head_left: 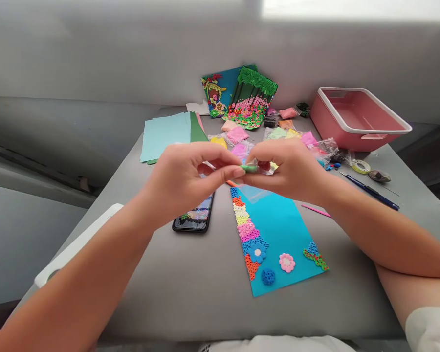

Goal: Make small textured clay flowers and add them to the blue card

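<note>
My left hand and my right hand meet above the grey table, fingers pinched together on a small green piece of clay that sits in a small clear plastic bag. Just below them lies a blue card with coloured dotted clay shapes and small flowers along its left edge. A phone lies under my left hand.
Several bags of coloured clay lie behind my hands, with two finished craft pictures leaning at the back. Green paper sheets lie at the left. A pink bin, tape roll, blue pen and pink stick are on the right.
</note>
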Demonstrator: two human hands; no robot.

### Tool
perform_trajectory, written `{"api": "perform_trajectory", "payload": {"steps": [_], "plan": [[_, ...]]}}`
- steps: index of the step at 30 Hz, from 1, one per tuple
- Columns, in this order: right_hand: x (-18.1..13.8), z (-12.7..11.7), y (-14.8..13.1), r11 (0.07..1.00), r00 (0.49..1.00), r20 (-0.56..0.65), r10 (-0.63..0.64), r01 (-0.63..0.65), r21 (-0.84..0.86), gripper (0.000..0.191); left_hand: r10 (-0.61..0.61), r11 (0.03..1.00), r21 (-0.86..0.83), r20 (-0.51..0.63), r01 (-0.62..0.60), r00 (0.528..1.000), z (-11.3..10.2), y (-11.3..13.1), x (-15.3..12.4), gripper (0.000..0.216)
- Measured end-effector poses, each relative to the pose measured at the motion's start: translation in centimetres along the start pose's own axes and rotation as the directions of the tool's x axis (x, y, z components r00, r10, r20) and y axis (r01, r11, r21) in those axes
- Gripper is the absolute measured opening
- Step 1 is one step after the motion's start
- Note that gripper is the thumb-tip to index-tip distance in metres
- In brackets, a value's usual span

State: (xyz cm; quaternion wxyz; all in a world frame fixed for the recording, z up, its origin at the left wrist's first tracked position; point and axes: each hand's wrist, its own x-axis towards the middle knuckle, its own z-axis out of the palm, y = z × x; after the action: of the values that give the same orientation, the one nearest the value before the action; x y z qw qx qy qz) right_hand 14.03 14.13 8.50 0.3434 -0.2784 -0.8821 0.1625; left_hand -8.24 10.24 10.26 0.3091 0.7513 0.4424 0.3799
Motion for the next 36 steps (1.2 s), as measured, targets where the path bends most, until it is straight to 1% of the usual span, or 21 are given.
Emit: {"api": "perform_trajectory", "payload": {"steps": [2,4,5,7,9,10,11,13,15,16,18,20,22,25,27,30,31,32,34,36], "plan": [[0.1,0.2,0.5,0.990,0.995,-0.033,0.090,-0.086,0.108,0.047,0.050,0.996,0.079,-0.059,-0.045,0.997,0.3,0.5,0.9,0.009],[0.0,0.0,1.2,0.952,0.982,-0.035,0.187,-0.173,0.254,0.042,0.073,0.991,0.124,-0.165,-0.053,0.984,0.4,0.3,1.8,0.009],[0.0,-0.2,1.5,0.918,0.971,-0.020,0.237,-0.217,0.331,0.041,0.082,0.990,0.129,-0.223,-0.053,0.971,0.3,0.0,2.2,0.009],[0.0,-0.9,2.0,0.830,0.946,0.023,0.325,-0.296,0.473,0.042,0.110,0.992,0.102,-0.340,-0.079,0.934,0.0,-0.9,3.0,0.016],[0.0,-1.5,2.3,0.757,0.920,0.014,0.392,-0.331,0.563,0.047,0.099,0.995,0.013,-0.392,-0.103,0.914,-0.4,-2.0,3.5,0.022],[0.0,-1.7,2.4,0.741,0.909,-0.016,0.415,-0.328,0.586,0.048,0.083,0.994,-0.040,-0.386,-0.106,0.919,-0.5,-2.6,3.7,0.025],[0.1,-1.9,2.4,0.738,0.901,-0.057,0.429,-0.314,0.597,0.047,0.058,0.992,-0.086,-0.349,-0.094,0.935,-0.6,-3.1,3.8,0.030],[0.1,-2.0,2.4,0.746,0.890,-0.121,0.440,-0.287,0.601,0.044,0.015,0.987,-0.151,-0.229,-0.051,0.973,-0.6,-3.9,3.9,0.037],[0.1,-2.0,2.4,0.737,0.883,-0.126,0.452,-0.290,0.610,0.039,-0.001,0.982,-0.189,-0.141,-0.026,0.990,-0.3,-4.3,3.8,0.038],[0.1,-1.9,2.4,0.732,0.883,-0.110,0.457,-0.303,0.611,0.035,-0.001,0.980,-0.198,-0.124,-0.024,0.992,-0.1,-4.3,3.8,0.036],[0.1,-1.9,2.6,0.734,0.888,-0.062,0.456,-0.335,0.590,0.025,-0.008,0.984,-0.178,-0.128,-0.015,0.992,0.3,-4.1,3.6,0.029],[0.0,-2.0,3.0,0.758,0.903,-0.022,0.429,-0.347,0.552,0.018,-0.033,0.992,-0.124,-0.152,0.014,0.988,0.5,-3.8,3.4,0.022],[0.0,-2.2,3.5,0.787,0.924,0.018,0.382,-0.335,0.518,0.015,-0.062,0.996,-0.080,-0.170,0.049,0.983,0.5,-3.6,3.4,0.018],[0.0,-2.4,4.2,0.814,0.944,0.051,0.325,-0.307,0.493,0.015,-0.075,0.997,-0.028,-0.162,0.071,0.984,0.4,-3.6,3.4,0.015],[0.0,-2.3,4.4,0.817,0.945,0.038,0.325,-0.300,0.493,0.014,-0.067,0.993,0.082,-0.207,0.085,0.976,0.4,-3.7,3.4,0.013],[0.0,-1.9,4.4,0.813,0.932,-0.014,0.362,-0.308,0.493,0.013,0.021,0.946,0.313,-0.331,0.089,0.943,0.6,-3.5,3.2,0.018],[0.0,-1.8,4.3,0.816,0.928,-0.034,0.372,-0.309,0.488,0.014,0.048,0.931,0.355,-0.337,0.080,0.940,0.7,-3.4,3.1,0.019],[0.0,-1.6,4.2,0.821,0.925,-0.055,0.377,-0.306,0.482,0.015,0.061,0.926,0.372,-0.320,0.066,0.945,0.8,-3.2,2.9,0.019],[-0.1,-1.2,3.9,0.833,0.922,-0.091,0.377,-0.295,0.468,0.020,0.068,0.927,0.373,-0.277,0.042,0.958,0.9,-2.8,2.7,0.020],[-0.1,-0.9,3.6,0.841,0.923,-0.112,0.368,-0.279,0.464,0.022,0.092,0.916,0.400,-0.298,0.037,0.950,0.9,-2.5,2.4,0.022]]}}
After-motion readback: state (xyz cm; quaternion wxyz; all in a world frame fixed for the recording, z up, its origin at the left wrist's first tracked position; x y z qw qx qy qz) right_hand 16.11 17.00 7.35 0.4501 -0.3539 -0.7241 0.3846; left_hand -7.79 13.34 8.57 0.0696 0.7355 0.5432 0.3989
